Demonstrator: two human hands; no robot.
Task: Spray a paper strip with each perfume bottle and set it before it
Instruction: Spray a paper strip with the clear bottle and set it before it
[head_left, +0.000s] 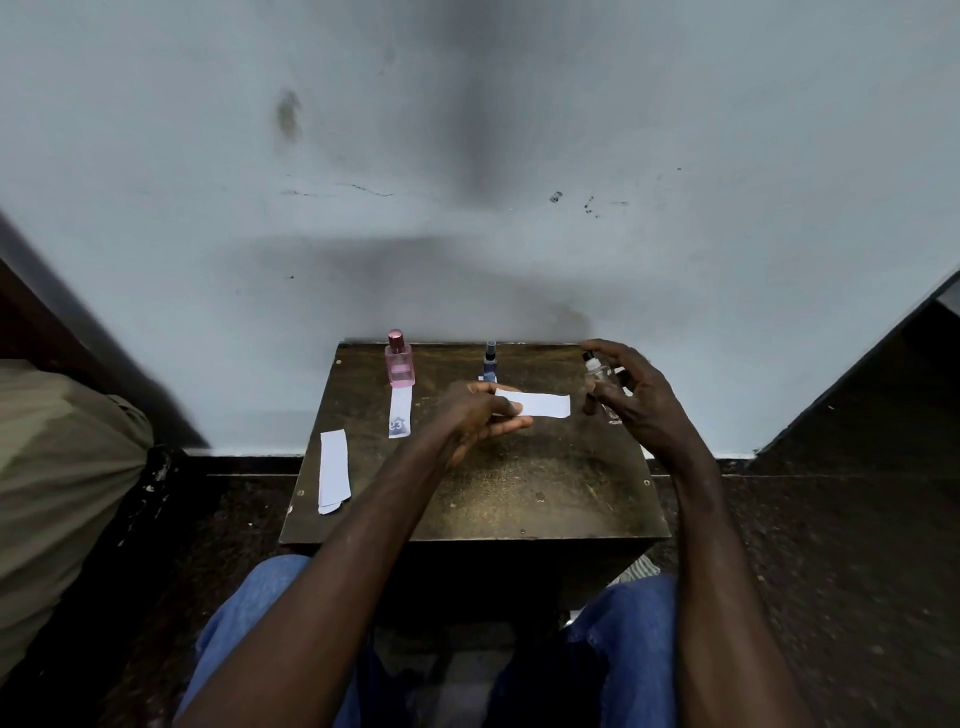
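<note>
My left hand (480, 415) pinches one end of a white paper strip (540, 405) and holds it level above the small brown table (519, 499). My right hand (631, 395) grips a clear perfume bottle (597, 374), its forefinger arched over the black nozzle, which points at the strip's free end. A pink bottle (400, 361) with a rose cap stands at the back left, and a strip (400, 413) lies flat in front of it. A small blue bottle (489, 364) stands at the back middle, partly behind my left hand.
A few spare white strips (333, 470) lie stacked at the table's left edge. A pale wall rises right behind the table. An olive cushion (62, 467) sits to the left on the dark floor. My knees in blue jeans (249, 613) flank the table's near side.
</note>
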